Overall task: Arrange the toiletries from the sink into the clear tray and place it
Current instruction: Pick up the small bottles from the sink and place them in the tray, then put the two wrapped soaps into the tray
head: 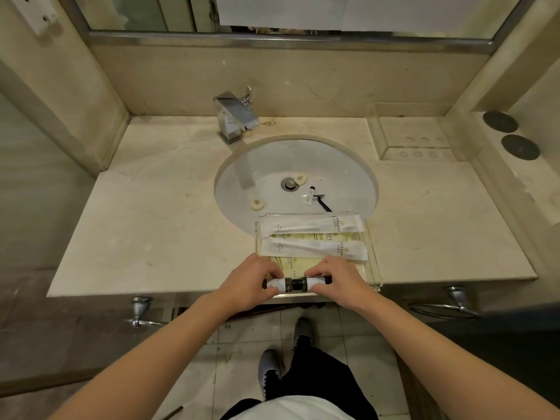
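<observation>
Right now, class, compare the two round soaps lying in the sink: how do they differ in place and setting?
The soap by the drain lies at the bottom of the sink, right beside the drain; the soap on the left slope lies up the basin wall, nearer the front rim. The first lies near the small tube; the second lies alone. Both are small, round, cream-coloured, stamped, and not yet in the clear tray.

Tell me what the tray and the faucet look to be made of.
The tray looks like clear acrylic or glass: the counter shows through its walls, and its edges glint. The faucet looks like polished chrome-finished metal, with mirror-bright flat faces.
</observation>
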